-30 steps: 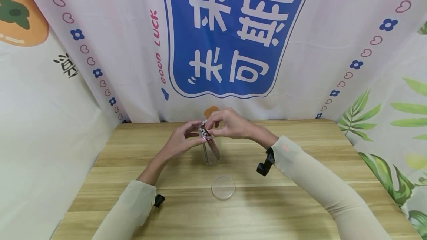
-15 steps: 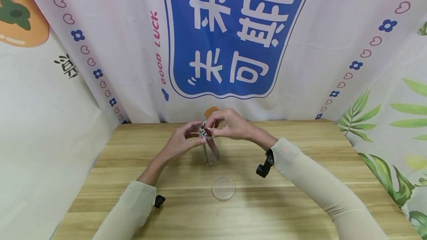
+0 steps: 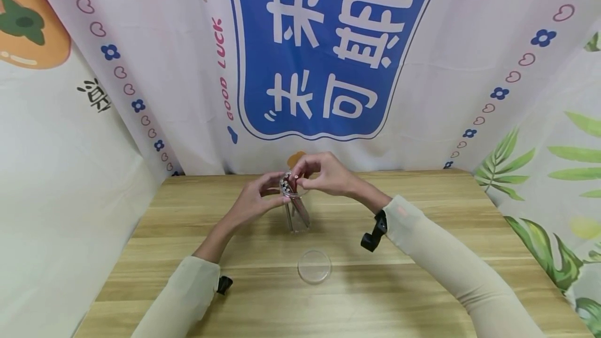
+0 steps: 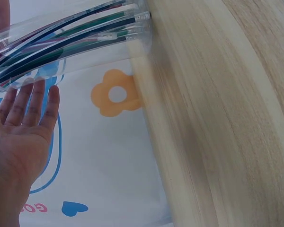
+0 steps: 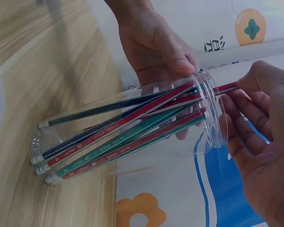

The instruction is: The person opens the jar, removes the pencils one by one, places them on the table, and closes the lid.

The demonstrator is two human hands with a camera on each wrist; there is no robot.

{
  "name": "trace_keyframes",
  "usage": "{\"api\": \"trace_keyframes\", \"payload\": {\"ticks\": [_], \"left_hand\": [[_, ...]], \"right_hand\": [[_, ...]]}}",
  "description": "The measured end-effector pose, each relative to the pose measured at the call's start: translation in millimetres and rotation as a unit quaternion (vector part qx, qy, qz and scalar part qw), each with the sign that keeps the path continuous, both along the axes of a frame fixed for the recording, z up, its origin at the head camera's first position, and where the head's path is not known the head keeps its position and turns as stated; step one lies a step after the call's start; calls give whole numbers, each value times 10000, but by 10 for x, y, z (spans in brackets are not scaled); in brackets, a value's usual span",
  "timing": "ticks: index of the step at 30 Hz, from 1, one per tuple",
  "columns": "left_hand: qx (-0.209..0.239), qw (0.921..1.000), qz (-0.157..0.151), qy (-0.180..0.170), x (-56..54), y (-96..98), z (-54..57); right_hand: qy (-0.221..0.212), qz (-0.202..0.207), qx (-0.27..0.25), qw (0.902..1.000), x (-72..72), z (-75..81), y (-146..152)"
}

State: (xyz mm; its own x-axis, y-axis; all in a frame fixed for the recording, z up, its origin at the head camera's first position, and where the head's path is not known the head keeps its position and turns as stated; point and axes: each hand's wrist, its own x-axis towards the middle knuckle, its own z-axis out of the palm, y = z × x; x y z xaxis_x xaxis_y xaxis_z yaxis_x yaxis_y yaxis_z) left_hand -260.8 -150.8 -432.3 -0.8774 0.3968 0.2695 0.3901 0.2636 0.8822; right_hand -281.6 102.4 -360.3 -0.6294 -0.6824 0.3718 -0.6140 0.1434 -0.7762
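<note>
A clear plastic jar point(image 3: 298, 226) of pencils stands upright toward the back of the table. My left hand point(image 3: 255, 196) grips it near the rim from the left, thumb in front. Through the wall in the right wrist view show red, green and dark pencils point(image 5: 128, 132), eraser ends at the jar's bottom. At the mouth, my right hand point(image 3: 328, 176) pinches a red pencil point(image 5: 227, 88) between thumb and fingers; its upper end sticks out past the rim while the rest is inside the jar. My right fingers point(image 5: 236, 142) are right at the rim.
A round clear lid point(image 3: 314, 267) lies flat on the wooden table point(image 3: 225, 296), nearer to me than the jar. Behind the table's back edge hangs a printed curtain point(image 3: 197, 134). Black wrist cameras point(image 3: 374, 233) sit on both sleeves.
The right hand has shifted slightly right at the jar's mouth, and the red pencil in its fingers has come a little apart from the others. Left hand, jar and lid stay put.
</note>
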Motion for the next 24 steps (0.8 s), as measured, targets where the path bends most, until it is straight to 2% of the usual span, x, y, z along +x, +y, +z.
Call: {"api": "trace_keyframes", "payload": {"ticks": [11,24], "left_hand": [[-45,9999,-49,105,-7,2,-5],[4,9999,-23,109,5,13,-9]], "right_hand": [[-547,-138,-715,9958,-4,-8,21],[-1218,-439,-1561,9792,14,30,76]]}}
